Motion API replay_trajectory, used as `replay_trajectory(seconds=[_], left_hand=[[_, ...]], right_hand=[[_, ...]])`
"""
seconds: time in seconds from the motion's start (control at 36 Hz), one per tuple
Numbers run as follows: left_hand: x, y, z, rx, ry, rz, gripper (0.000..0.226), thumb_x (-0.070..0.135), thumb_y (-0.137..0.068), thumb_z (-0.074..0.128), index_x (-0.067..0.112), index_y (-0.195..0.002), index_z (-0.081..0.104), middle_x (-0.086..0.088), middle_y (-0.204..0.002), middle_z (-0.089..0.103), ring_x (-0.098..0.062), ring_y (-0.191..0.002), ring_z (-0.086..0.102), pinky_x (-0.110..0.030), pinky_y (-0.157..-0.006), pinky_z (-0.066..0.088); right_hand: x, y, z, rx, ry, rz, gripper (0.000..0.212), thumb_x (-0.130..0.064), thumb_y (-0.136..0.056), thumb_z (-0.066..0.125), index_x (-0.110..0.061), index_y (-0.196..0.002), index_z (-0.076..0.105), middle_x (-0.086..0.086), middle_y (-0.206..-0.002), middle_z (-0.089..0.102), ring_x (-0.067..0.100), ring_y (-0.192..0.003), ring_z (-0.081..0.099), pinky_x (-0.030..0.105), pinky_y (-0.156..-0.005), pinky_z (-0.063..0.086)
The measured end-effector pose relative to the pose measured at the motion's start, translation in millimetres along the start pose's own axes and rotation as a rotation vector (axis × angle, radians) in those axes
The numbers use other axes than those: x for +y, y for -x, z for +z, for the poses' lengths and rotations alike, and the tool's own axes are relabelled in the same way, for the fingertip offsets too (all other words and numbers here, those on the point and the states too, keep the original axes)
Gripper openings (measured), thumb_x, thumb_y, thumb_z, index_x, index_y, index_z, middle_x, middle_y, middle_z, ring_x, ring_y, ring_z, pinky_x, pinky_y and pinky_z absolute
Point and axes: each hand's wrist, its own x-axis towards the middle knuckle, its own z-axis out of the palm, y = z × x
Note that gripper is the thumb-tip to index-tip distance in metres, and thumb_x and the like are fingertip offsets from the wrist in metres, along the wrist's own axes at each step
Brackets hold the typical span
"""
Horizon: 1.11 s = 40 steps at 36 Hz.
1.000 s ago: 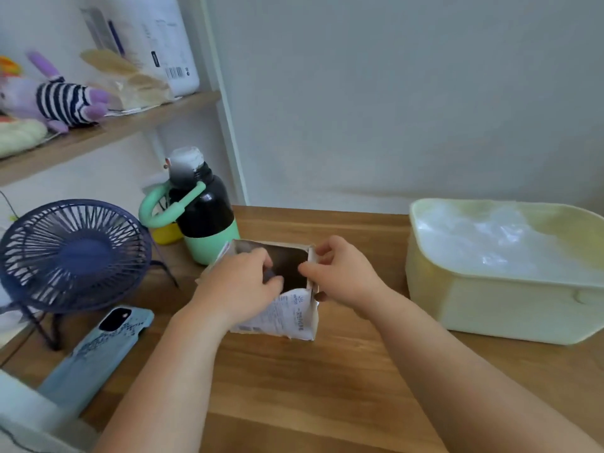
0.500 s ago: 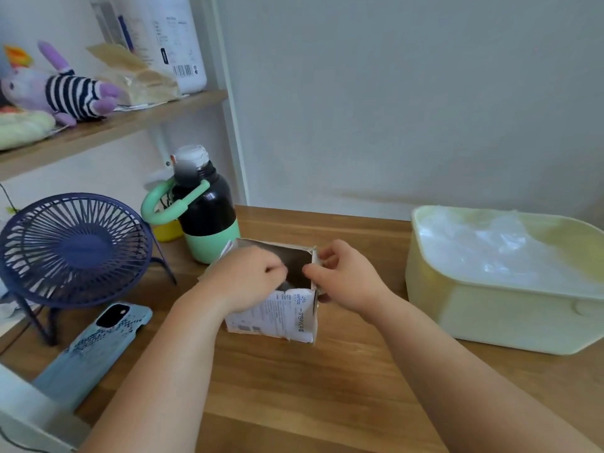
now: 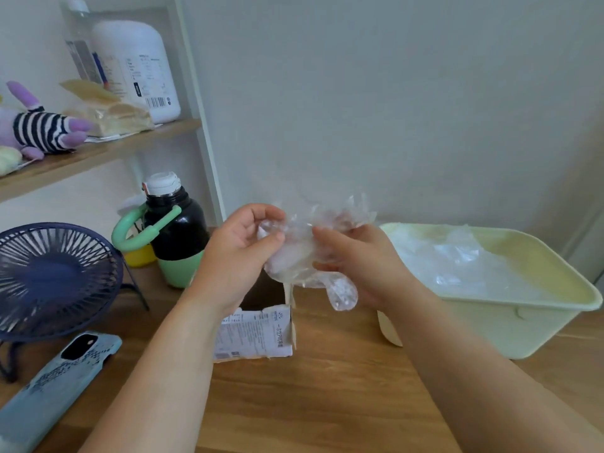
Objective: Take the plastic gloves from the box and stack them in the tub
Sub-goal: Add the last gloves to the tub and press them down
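A crumpled clear plastic glove (image 3: pixel 302 256) hangs in the air above the small white cardboard box (image 3: pixel 258 331). My left hand (image 3: pixel 240 256) pinches its left side between thumb and fingers. My right hand (image 3: pixel 356 263) grips its right side, with a glove finger dangling below. The box stands open on the wooden table, partly hidden by my left wrist. To the right sits the pale yellow tub (image 3: pixel 510 325), holding a pile of clear plastic gloves (image 3: pixel 457 263).
A black and green bottle (image 3: pixel 176 237) stands behind the box. At left are a dark blue desk fan (image 3: pixel 55 279) and a phone in a light blue case (image 3: pixel 62 377). A shelf (image 3: pixel 98 152) with a plush toy and containers hangs above.
Both hands were at the box's opening; they have now risen above it, pulling a plastic glove out and holding it between them.
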Motion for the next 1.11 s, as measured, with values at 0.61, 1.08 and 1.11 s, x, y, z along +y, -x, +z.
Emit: replay_trajectory(seconds=[0.61, 1.08, 1.11], left_hand=[[-22.9, -1.5, 46.3, -0.052, -0.329, -0.181, 0.045, 0.039, -0.098, 0.047, 0.038, -0.143, 0.041, 0.004, -0.129, 0.037, -0.01, -0.113, 0.05, -0.033, -0.096, 0.044], [-28.1, 5.2, 38.2, -0.306, 0.18, -0.213, 0.074, 0.051, -0.073, 0.075, 0.016, -0.135, 0.053, -0.01, -0.128, 0.062, -0.025, -0.124, 0.055, -0.051, -0.11, 0.035], [-29.1, 3.9, 37.9, -0.265, 0.138, -0.208, 0.064, 0.048, -0.079, 0.07, 0.019, -0.135, 0.054, -0.007, -0.126, 0.064, -0.023, -0.122, 0.057, -0.051, -0.11, 0.036]], right_hand=[[2.4, -0.2, -25.0, -0.224, -0.385, 0.145, 0.021, -0.016, -0.085, 0.046, -0.005, -0.089, 0.063, 0.005, -0.078, 0.064, 0.023, -0.075, 0.056, 0.032, -0.072, 0.045], [20.6, -2.0, -20.5, 0.104, 0.508, -0.123, 0.032, -0.016, -0.086, 0.066, -0.019, -0.118, 0.065, -0.009, -0.103, 0.07, 0.004, -0.09, 0.066, 0.026, -0.086, 0.053], [20.1, -3.1, -20.7, 0.114, 0.532, -0.142, 0.024, -0.011, -0.086, 0.062, -0.017, -0.108, 0.069, -0.007, -0.093, 0.072, 0.006, -0.084, 0.068, 0.03, -0.083, 0.054]])
